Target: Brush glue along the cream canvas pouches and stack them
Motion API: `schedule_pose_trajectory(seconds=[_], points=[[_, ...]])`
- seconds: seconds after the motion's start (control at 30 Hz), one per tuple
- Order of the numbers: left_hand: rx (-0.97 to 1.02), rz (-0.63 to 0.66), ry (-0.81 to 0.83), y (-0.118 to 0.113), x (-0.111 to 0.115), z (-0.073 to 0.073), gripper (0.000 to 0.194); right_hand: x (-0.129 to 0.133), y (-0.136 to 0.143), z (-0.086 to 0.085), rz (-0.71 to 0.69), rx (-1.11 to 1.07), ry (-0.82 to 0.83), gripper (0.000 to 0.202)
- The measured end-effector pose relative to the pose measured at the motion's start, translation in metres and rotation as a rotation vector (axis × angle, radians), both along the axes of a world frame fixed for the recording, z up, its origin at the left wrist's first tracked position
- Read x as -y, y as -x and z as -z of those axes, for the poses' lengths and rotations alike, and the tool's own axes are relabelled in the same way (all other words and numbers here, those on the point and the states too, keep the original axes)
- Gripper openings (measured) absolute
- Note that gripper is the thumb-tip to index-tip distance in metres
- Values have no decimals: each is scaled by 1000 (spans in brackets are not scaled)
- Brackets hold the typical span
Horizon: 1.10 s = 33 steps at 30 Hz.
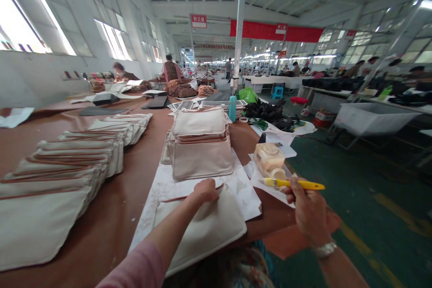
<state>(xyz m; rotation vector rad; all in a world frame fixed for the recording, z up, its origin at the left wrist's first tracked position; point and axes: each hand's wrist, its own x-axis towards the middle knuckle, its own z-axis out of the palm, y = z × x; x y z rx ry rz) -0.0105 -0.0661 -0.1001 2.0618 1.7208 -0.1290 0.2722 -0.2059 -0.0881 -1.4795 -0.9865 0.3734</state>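
Observation:
My left hand is closed on the top edge of a cream fabric panel with a brown strip along that edge. The panel lies at the table's near edge, partly on white paper. In my right hand is a yellow-handled brush, held level with its bristles pointing left. Just beyond the bristles stands a translucent plastic container with pale contents and a round opening at the front. Behind my left hand sits a stack of similar cream panels.
A long overlapping row of cream panels covers the left of the brown table. A turquoise bottle stands behind the stack, near a heap of black material. Beyond the right edge are the green floor and a white bin.

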Motion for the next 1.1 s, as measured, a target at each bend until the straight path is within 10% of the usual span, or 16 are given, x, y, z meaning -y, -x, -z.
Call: schedule_pose_trajectory(seconds=[0.27,0.77,1.1], points=[[451,141,59,19,35,-19,37,5,51,-25,-123,-472,-100,49],[912,163,300,19,79,-39,48,1,73,-35,-164,-48,-105,48],[851,233,228,20,94,-56,34,15,78,-42,-141,95,-119,51]])
